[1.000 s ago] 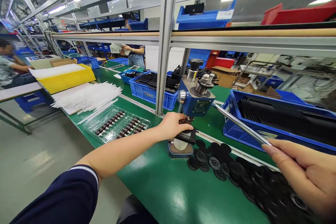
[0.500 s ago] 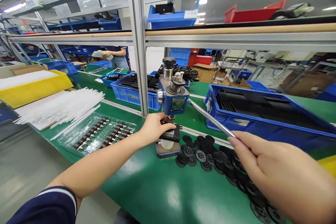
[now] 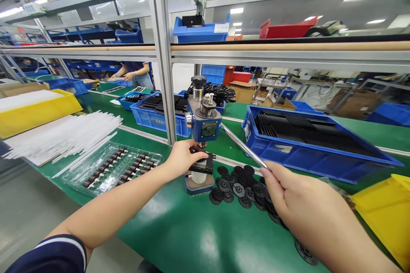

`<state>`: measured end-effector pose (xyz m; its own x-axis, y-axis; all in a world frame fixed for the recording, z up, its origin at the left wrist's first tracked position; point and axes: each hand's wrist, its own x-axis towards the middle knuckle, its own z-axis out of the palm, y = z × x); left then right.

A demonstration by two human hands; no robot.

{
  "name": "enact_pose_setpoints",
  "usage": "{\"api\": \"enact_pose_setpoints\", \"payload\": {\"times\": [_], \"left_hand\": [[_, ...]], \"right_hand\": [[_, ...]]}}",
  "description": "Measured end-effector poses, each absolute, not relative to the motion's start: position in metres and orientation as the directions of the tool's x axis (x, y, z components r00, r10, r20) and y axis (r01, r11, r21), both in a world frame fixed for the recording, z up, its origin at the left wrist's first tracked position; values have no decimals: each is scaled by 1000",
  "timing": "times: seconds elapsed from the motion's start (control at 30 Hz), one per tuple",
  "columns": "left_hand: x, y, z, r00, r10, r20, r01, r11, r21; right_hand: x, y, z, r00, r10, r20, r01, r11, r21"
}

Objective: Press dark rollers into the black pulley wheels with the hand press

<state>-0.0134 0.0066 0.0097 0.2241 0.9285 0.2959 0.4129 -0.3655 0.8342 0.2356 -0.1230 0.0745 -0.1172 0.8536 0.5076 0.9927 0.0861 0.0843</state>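
A blue hand press (image 3: pixel 205 126) stands on the green bench, its base towards me. My right hand (image 3: pixel 288 192) is closed round the end of the press's metal lever (image 3: pixel 240 143), which slopes down to the right. Under the press head, my left hand (image 3: pixel 182 158) has its thumb and fingers pinched at a small dark piece, mostly hidden by the fingers. Just below them lies a black fixture (image 3: pixel 208 163) above a whitish round support (image 3: pixel 198 177). Many black slotted discs (image 3: pixel 238 189) are heaped right of the base, partly behind my right hand.
Left of the press lies a clear plastic tray (image 3: pixel 107 166) with rows of dark brown cylinders. White strips (image 3: pixel 80 134) and a yellow bin (image 3: pixel 38 111) are further left. A blue crate (image 3: pixel 288 158) of black parts stands behind my right hand. A metal post (image 3: pixel 163 59) rises behind the press.
The view has shifted, so the bench scene sits further left. My right hand has come slightly down with the lever. Across the bench, a co-worker's hands have moved from a pale sheet down towards the table.
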Motion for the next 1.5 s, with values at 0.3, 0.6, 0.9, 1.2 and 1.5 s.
{"api": "enact_pose_setpoints", "payload": {"times": [0.3,0.6,0.9,1.2,1.5], "left_hand": [[-12,4,10,195,929,315,415,-369,832],[-11,5,8,194,925,326,417,-378,827],[-5,5,5,140,927,348,389,-375,841],[-6,4,3,144,922,360,396,-387,832],[-4,0,3,124,924,361,381,-380,842]], "right_hand": [[234,-121,86,-118,888,444,993,111,43],[233,-119,43,-141,790,597,990,113,85],[244,-112,52,-151,818,555,978,207,-39],[234,-112,16,-161,718,677,987,120,108],[235,-112,25,-131,813,567,981,189,-44]]}}
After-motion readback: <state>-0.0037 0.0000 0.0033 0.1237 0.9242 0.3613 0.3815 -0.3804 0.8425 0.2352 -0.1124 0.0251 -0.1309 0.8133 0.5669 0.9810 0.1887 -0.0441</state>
